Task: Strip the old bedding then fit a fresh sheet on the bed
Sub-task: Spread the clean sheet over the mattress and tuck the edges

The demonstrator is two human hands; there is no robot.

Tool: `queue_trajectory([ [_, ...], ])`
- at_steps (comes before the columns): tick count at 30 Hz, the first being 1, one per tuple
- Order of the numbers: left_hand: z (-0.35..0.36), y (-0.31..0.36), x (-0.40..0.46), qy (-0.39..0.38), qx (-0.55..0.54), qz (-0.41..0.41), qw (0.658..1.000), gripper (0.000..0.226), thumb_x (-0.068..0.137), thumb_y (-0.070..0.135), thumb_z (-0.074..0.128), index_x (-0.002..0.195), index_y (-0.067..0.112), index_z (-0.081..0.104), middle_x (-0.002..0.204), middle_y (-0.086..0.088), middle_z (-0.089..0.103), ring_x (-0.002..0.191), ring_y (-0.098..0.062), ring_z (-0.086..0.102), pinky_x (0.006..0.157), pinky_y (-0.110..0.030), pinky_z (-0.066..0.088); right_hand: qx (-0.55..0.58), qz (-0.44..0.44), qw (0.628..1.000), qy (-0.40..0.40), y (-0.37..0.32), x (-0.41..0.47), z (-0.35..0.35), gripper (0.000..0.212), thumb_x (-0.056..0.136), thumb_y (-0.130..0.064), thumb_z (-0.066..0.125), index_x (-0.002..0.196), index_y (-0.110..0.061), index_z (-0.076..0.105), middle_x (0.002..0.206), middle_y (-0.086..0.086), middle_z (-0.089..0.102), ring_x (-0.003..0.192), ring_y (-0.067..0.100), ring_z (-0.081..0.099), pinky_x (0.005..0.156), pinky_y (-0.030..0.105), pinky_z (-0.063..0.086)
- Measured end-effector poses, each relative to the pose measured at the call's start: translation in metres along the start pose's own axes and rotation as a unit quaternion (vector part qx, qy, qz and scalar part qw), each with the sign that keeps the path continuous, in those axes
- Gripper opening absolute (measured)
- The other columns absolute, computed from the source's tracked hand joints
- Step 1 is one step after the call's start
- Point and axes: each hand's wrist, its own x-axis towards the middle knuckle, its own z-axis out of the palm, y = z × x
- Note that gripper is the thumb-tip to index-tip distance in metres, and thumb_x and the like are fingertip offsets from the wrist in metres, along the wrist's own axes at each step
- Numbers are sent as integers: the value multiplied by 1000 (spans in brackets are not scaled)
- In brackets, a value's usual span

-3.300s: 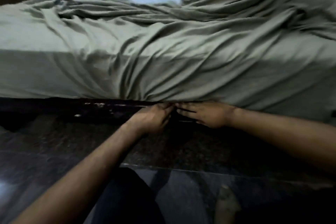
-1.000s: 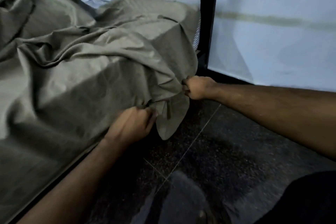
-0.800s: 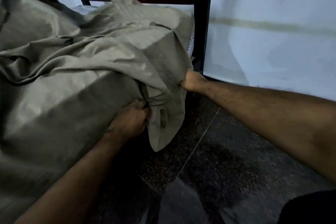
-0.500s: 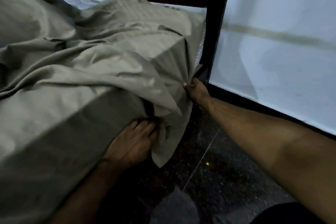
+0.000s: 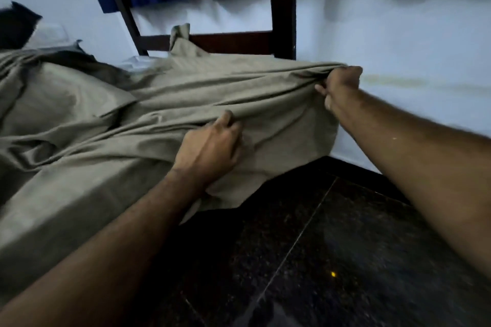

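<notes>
Both hands had fistfuls of the olive sheet (image 5: 159, 103): left hand (image 5: 210, 151) bunched it mid-edge, right hand (image 5: 340, 85) clenched its corner, lifted beside the dark bedpost (image 5: 283, 8).

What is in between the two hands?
Only sheet. The left hand and the right hand each grip the olive sheet, and a pulled, creased stretch of it runs between them in the head view.

head-worn view, looking down, close-up
</notes>
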Motion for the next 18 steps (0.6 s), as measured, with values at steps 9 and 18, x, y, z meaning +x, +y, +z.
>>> queue_trajectory([
  [9,47,-69,120,-130,27,-144,981,68,90,69,55,139,23,47,136,-17,54,116,-40,59,87,-44,46,-318,-228,878,-275,44,-28,48,76,97,-33,61,158,-30,15,146,8,51,128,27,52,105,30,40],
  [18,69,-101,135,-7,-434,-194,880,28,87,41,79,84,14,71,78,-3,71,68,-11,62,66,-30,50,-392,-237,820,-343,99,-22,75,82,94,-36,65,157,-26,14,119,8,65,88,19,67,68,37,52],
])
